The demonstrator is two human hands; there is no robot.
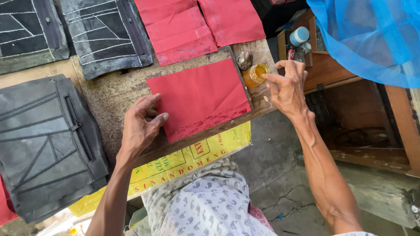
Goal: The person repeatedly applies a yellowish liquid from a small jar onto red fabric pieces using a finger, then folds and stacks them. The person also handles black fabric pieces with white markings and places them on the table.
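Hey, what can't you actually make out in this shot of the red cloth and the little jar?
- Head view: jar contents; right hand fingers cover its far side.
- Red cloth left edge, under left hand.
- Small box items: too small, partly under blue netting.
- Black panels cut by frame edge.

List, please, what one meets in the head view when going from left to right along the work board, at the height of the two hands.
Dark grey zippered panel → left hand → red cloth piece → small amber jar → right hand → wooden box.
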